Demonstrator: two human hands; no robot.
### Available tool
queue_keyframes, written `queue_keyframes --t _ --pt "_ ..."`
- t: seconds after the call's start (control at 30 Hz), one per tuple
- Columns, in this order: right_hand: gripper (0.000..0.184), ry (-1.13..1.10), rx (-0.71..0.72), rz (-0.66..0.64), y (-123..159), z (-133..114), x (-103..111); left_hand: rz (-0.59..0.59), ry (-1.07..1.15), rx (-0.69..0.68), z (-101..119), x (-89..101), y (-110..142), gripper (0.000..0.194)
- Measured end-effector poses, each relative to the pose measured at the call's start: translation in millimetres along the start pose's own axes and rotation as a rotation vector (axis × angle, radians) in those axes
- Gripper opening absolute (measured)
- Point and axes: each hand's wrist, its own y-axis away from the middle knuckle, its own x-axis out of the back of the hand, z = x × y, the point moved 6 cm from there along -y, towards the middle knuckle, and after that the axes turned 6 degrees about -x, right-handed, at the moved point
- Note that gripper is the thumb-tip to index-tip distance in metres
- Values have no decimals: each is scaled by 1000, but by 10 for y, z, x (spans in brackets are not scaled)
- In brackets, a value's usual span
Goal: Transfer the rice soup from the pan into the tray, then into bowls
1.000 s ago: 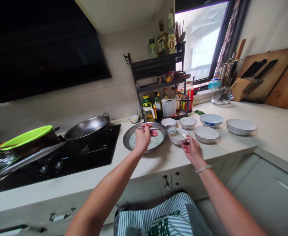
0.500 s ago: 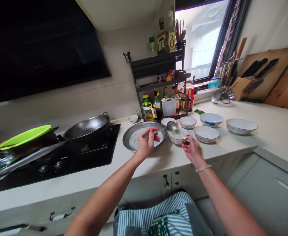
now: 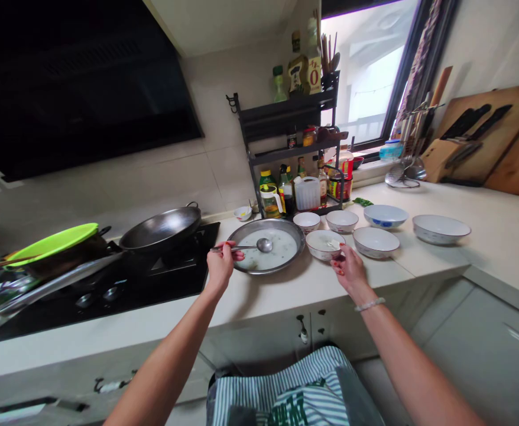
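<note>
My left hand is closed around the handle of a metal ladle. The ladle's bowl is over a wide metal basin of whitish liquid with small darker bits; whether it touches the liquid I cannot tell. My right hand pinches the near right rim of a small white bowl, which stands on the counter close to the basin and has pale liquid in it. Beside it are a white bowl on the right and two small bowls behind, one left and one right.
A blue-patterned bowl and a wide bowl stand further right. On the left, a wok and a green basket sit over the black hob. Behind the basin rises a condiment rack; a knife block stands back right.
My left hand has moved left with the ladle, from over the small bowl to over the basin. My right hand stays at the bowl's rim. The view has shifted slightly.
</note>
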Motion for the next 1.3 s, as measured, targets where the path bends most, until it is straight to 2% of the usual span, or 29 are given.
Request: queue_keyframes --t 0.2,0.5,0.67,1.0,1.3 --pt "38 -2 -11 4 13 -4 -5 -37 -86 -50 -31 63 -9 18" --pt "41 3 -5 32 -2 2 16 88 25 19 48 137 -104 16" --pt "40 14 -11 18 -10 8 18 116 32 31 97 135 -100 17" --pt "41 14 -13 31 -8 11 26 129 108 88 0 126 -123 15" --pt "40 9 -14 11 -1 9 9 151 130 146 12 61 -73 14"
